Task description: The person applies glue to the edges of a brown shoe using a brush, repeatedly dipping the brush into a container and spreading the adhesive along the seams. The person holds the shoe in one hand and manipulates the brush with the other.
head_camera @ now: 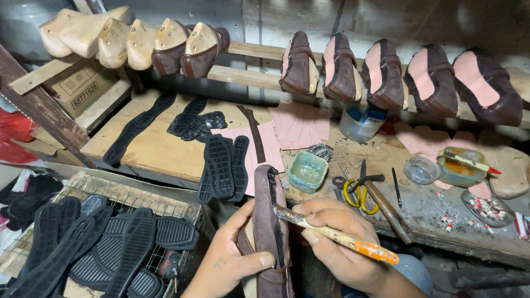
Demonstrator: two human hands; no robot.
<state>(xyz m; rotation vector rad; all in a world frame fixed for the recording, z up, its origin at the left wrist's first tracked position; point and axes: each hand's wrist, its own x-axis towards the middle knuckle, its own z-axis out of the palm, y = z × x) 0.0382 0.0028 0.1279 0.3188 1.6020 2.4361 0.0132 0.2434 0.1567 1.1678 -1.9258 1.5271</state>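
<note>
Left of the brown shoe upper (271, 232), a wire crate (165, 209) holds a pile of black rubber outsoles (99, 248); up and left of the shoe, a wooden rack (254, 52) carries bare wooden lasts (88, 33).

The left hand (232, 259) is clenched around the shoe, thumb across its side, holding it sole-side up low in the middle of the view, in front of the table (160, 149). The shoe is brown suede stretched on a last, its bottom edge dark and glossy, as if already coated. Just beyond it on the table lie more outsoles (223, 165) on pink sheets, and a small greenish glue tub (307, 171).

The right hand (337, 243) grips a brush (331, 234) with an orange, glue-crusted handle, its tip touching the shoe's bottom edge. By the look of it, adhesive is being spread along the lasted margin; going on would call for steady strokes round the rim, turning the shoe with the left hand.

Right of the shoe lie yellow-handled scissors (359, 193) and a hammer (386, 207); lasted shoes (430, 80) line the rack above.
</note>
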